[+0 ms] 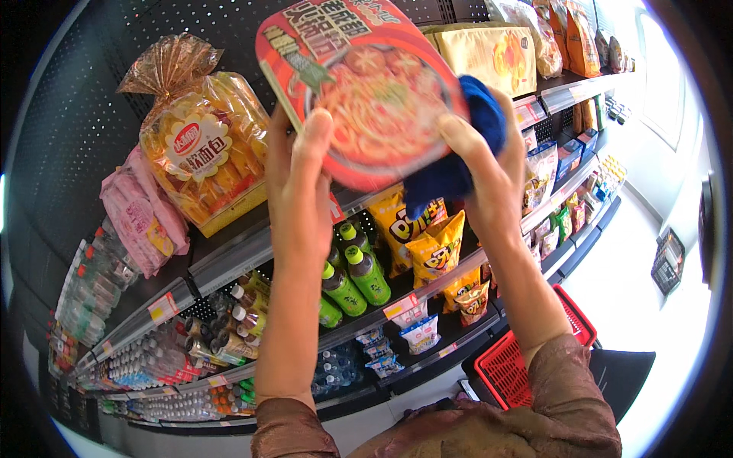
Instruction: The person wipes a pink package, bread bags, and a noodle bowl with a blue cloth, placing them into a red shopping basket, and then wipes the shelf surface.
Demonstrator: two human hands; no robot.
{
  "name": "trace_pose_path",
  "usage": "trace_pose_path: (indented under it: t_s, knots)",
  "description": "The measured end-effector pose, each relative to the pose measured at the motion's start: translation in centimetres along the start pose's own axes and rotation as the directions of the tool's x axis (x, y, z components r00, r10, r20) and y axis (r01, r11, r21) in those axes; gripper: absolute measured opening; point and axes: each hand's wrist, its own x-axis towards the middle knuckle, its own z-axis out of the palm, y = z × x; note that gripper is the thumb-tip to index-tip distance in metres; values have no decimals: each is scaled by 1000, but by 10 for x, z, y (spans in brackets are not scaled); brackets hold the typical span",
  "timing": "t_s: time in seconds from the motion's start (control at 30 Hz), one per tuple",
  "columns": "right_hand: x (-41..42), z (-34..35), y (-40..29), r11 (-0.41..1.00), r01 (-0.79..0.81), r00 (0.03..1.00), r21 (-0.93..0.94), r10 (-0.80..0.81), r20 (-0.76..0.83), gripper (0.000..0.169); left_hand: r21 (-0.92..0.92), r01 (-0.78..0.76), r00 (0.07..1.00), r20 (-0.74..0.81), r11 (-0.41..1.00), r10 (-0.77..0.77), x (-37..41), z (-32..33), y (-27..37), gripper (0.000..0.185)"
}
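Observation:
A red package of instant noodles (381,109), slightly blurred, is tilted in front of the top shelf. Its lid bears writing and a picture of a noodle bowl. My left hand (300,166) grips its lower left side, thumb on the front. On the right side, my right hand (495,146) presses its thumb to the lid and also holds a dark blue cloth (444,177), which hangs beneath the package. My other fingers are partly hidden behind it. Left of the package, a bag of bread (200,143) with a gathered golden top stands on the shelf.
A pink packet (140,212) lies beside the bread, and a cream-coloured pack (484,60) stands behind my right hand. Lower shelves hold green-capped bottles (366,280) and yellow snack bags (438,252). Down by my right arm is a red shopping basket (504,366).

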Motion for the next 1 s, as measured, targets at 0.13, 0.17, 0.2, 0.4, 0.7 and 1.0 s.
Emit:
trace_pose_path:
  t_s: [0.13, 0.17, 0.2, 0.4, 0.7, 1.0]
  knots:
    - [-59, -22, -21, 998, -58, 993, -22, 55, -102, 59, -133, 128, 992, 17, 983, -127, -60, 15, -4, 71]
    - [-74, -34, -19, 997, -68, 992, -34, 64, -107, 63, -178, 161, 987, 31, 971, -158, -76, 20, -7, 74]
    - [-88, -40, -24, 994, -104, 991, -19, 102, -82, 68, -187, 201, 979, 21, 962, -201, -92, 20, -8, 75]
    - [-139, -88, -22, 959, -272, 949, -74, 255, -183, 59, -293, 438, 887, -15, 850, -462, -152, 27, -33, 76]
    - [-126, -109, -70, 951, -71, 993, -301, 39, -112, 29, -386, 555, 804, 24, 737, -594, -205, 31, -63, 61]
    - [-148, -75, -45, 689, 399, 624, -605, 279, 730, 71, -201, 506, 853, -26, 838, -521, -228, 18, -87, 62]
